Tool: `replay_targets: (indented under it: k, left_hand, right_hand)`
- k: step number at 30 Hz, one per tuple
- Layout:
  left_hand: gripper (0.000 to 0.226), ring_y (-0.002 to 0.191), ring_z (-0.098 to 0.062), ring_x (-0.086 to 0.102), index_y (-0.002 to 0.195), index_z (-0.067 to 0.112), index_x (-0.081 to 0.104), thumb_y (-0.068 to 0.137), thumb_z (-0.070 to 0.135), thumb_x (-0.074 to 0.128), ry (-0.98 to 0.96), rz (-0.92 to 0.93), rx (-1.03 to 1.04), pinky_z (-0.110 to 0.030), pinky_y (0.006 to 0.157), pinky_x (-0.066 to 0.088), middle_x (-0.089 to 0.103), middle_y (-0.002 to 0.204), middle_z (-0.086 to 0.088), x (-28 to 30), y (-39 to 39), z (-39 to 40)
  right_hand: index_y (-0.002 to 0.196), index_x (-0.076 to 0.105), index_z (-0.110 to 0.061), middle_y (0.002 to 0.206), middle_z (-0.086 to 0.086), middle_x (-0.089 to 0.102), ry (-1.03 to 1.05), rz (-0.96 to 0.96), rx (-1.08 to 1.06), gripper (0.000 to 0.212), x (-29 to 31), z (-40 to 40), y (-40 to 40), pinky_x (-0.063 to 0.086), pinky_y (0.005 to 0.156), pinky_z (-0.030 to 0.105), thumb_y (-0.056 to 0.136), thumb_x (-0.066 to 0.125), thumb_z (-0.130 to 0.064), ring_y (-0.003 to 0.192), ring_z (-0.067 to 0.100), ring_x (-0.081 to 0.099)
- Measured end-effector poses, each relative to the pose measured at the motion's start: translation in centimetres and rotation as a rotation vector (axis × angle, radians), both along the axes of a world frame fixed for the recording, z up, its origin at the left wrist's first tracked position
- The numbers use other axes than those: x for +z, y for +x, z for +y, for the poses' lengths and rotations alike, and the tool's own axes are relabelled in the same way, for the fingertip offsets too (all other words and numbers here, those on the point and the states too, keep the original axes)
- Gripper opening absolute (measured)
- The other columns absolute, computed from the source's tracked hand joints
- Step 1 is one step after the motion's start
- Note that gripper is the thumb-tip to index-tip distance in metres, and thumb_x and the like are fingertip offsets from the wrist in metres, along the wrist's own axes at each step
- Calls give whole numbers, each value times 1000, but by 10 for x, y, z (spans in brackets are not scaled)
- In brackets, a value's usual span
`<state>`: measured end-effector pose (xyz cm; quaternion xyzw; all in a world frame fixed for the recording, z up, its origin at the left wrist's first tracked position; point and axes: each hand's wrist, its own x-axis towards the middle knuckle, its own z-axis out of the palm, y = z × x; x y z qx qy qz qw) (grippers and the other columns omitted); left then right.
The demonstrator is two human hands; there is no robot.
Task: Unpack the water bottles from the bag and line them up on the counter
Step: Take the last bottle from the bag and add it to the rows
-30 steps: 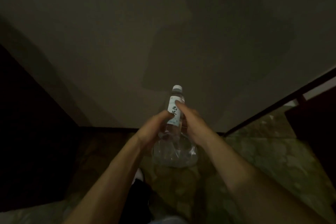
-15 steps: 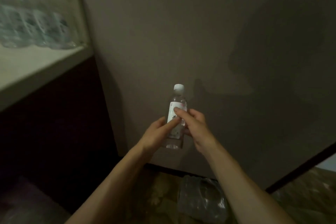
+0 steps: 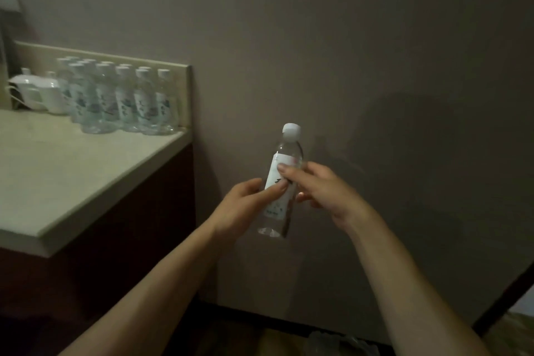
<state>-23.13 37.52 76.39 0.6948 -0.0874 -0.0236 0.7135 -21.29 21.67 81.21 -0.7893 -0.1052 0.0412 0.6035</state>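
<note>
A clear water bottle point(image 3: 284, 159) with a white cap and white label is held upright in front of the wall, to the right of the counter. My left hand point(image 3: 245, 205) grips its lower body from the left. My right hand point(image 3: 320, 188) holds its middle from the right, fingers across the label. Several matching bottles point(image 3: 124, 98) stand in rows at the back right corner of the pale counter point(image 3: 72, 170). A clear plastic bag point(image 3: 332, 341) lies on the floor at the bottom edge, mostly cut off.
White teapot and cups point(image 3: 37, 92) stand on the counter left of the bottles. The counter has a raised back rim point(image 3: 189, 95) and a dark cabinet front point(image 3: 130, 240) below. A plain wall point(image 3: 346, 52) fills the view ahead.
The view has swung up and left, bringing the counter and its rows of bottles into sight. The bottle stays held in both hands, now well above the bag on the floor.
</note>
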Motion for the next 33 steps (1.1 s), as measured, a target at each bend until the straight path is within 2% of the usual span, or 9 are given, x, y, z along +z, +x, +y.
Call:
replay_targets:
  k: [3,5,10,16,20,23,27,30,33]
  left_hand:
    - [36,87,-24,72,112,4,68,91,32,64,-24,-34,24,-28,69,57,74,103,-18,11,-27,52]
    - [32,88,-22,73,113,6,68,91,29,64,-24,-78,52,-26,70,58,75,102,-15,15,-43,85]
    - [36,97,-22,73,117,8,66,88,30,69,31,-145,141,-36,86,56,75,106,-14,21,-79,161]
    - [46,100,-12,71,121,27,62,82,51,70,269,-153,240,-42,87,59,73,110,3,24,-94,239]
    - [53,100,-8,67,132,25,56,85,46,69,346,-145,356,-27,78,60,68,115,4,22,-90,274]
    - [62,103,-9,64,138,22,52,85,48,68,417,-138,473,-22,78,56,66,120,1,18,-81,298]
    - [53,98,-4,64,133,25,55,87,51,63,459,-116,534,-19,75,52,67,117,4,12,-64,336]
    - [47,96,-5,65,123,23,63,90,56,56,495,-115,592,-22,77,51,69,112,3,14,-39,365]
    - [43,95,-7,64,119,24,66,92,55,52,505,-119,609,-22,78,49,70,108,5,20,-7,386]
  right_hand:
    - [106,66,-17,79,-9,61,-71,-11,48,37,12,50,-21,39,52,16,85,65,-48,61,6,51]
    - [101,67,-20,73,-11,61,-82,-20,77,39,15,87,-32,35,52,20,81,67,-53,56,7,49]
    - [101,67,0,49,-11,57,103,-7,142,34,18,174,-55,33,37,12,85,71,-29,36,-1,48]
    - [107,65,3,70,0,64,148,-26,167,43,11,250,-63,38,40,14,82,76,-29,45,-1,56]
    - [114,61,-3,79,4,68,218,-15,164,40,6,285,-56,43,41,15,82,76,-22,52,2,65]
    - [115,55,-8,85,6,71,291,-14,116,43,3,310,-39,46,42,17,80,77,-22,55,5,67]
    - [115,54,-9,80,3,69,321,-45,94,47,-8,344,-3,46,47,22,79,77,-30,60,15,61]
    - [116,54,-11,78,3,67,299,-75,106,49,-16,367,29,44,44,19,79,77,-32,51,9,56]
    - [114,52,-15,85,3,67,275,-105,114,43,-21,387,64,44,46,14,81,75,-32,58,9,60]
